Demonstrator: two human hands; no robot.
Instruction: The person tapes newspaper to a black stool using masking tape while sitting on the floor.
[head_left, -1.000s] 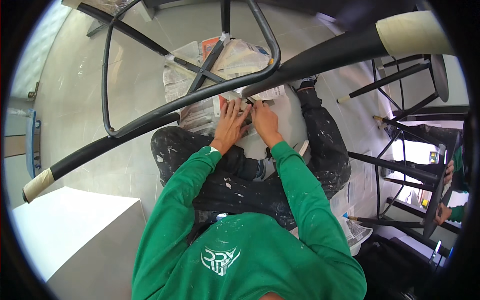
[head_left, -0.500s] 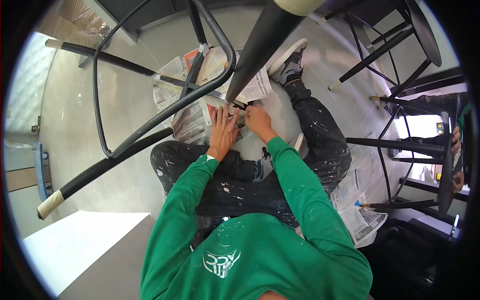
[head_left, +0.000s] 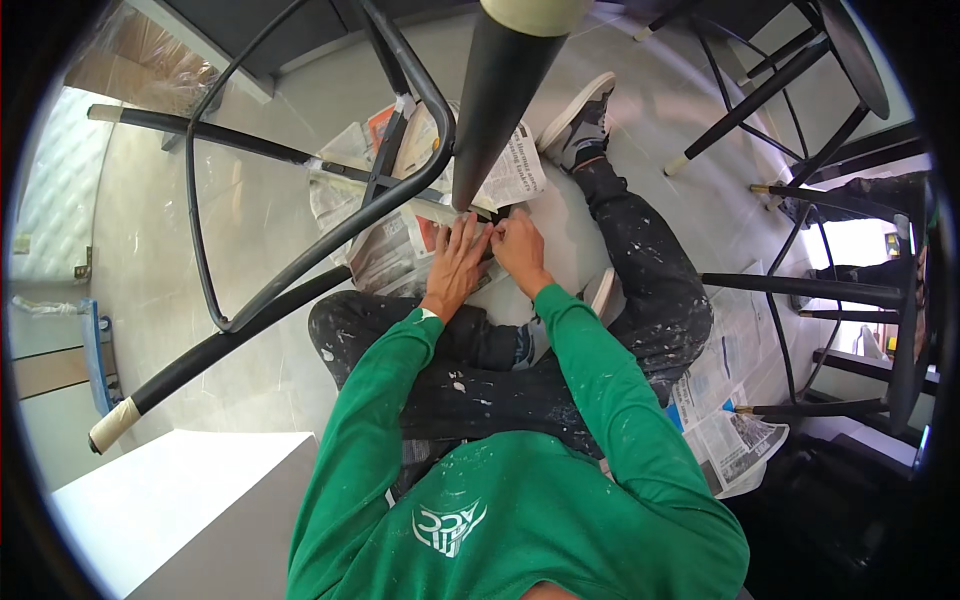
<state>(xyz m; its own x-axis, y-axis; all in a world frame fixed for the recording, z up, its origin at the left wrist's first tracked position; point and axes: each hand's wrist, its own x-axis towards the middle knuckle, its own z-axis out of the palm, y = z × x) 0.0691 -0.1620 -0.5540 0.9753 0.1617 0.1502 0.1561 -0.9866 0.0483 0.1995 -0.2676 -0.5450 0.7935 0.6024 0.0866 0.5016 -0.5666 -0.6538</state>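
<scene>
An upturned stool with black legs and a bent black metal footrest stands in front of me. Pale tape wraps the leg ends. Newspaper lies under and around its base. Flat, with fingers stretched, my left hand rests on the paper beside the foot of the nearest leg. Just right of it, my right hand is closed in a pinch at the base's edge; what the fingertips hold is hidden. A pale strip runs along the base near the left fingertips.
My paint-spotted legs are bent around the work area. More black stools stand at the right, with newspaper beneath. A white box-like surface is at the lower left. Another person's dark-clothed leg shows at the far right.
My right hand's fingers have drawn in closer to my left hand. The left hand stays flat by the leg. The whole view has shifted slightly, and the other person's hands at far right no longer show.
</scene>
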